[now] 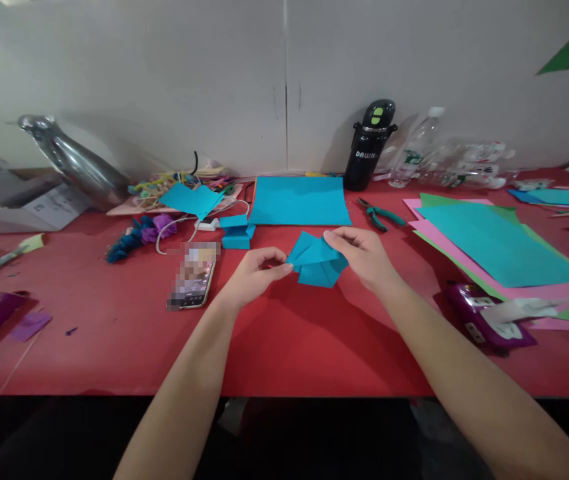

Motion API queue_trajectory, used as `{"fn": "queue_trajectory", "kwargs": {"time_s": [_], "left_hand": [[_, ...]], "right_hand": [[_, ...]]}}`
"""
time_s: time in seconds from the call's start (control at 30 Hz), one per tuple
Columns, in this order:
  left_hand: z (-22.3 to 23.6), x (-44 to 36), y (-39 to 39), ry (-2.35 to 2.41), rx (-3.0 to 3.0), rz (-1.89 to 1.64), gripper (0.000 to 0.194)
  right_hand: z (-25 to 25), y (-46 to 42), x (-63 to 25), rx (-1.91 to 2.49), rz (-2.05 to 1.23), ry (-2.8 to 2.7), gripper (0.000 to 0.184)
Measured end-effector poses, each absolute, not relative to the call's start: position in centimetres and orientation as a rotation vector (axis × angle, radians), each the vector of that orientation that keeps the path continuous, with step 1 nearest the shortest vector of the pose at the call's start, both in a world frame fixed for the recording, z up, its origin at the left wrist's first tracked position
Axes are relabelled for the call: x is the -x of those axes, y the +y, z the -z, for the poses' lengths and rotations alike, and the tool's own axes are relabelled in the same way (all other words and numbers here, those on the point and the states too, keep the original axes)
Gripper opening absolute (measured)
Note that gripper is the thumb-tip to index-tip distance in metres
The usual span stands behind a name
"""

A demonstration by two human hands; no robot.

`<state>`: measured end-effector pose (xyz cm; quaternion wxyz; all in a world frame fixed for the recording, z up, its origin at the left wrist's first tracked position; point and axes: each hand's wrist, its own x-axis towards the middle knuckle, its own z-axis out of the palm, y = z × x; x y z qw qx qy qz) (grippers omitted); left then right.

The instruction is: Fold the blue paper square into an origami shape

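Note:
A folded piece of blue paper is held between both hands above the red table. My left hand pinches its left corner between thumb and forefinger. On the upper right, my right hand grips the paper's edge, thumb and fingers pressed together. Several creased flaps fan out from the piece. Just left of my left hand rests another folded blue paper piece. Behind the hands lies a flat stack of blue sheets.
A phone lies left of my left hand. Pliers, a black bottle and plastic bottles stand or lie behind. Coloured sheets and a purple tape dispenser are right. A metal jug stands back left.

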<state>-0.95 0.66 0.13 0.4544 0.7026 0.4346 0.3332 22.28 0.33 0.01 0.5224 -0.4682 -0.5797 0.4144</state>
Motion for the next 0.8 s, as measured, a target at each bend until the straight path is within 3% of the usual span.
{"fn": "queue_trajectory", "kwargs": {"time_s": [0.33, 0.8], "left_hand": [[-0.09, 0.76, 0.61, 0.99, -1.448, -0.745, 0.02], [0.29, 0.44, 0.31, 0.96, -1.61, -0.78, 0.026]], "right_hand": [[0.5, 0.45, -22.29, 1.159, -0.987, -1.405, 0.039], [0.93, 0.37, -21.96, 1.223, -0.8, -1.36, 0.033]]}}
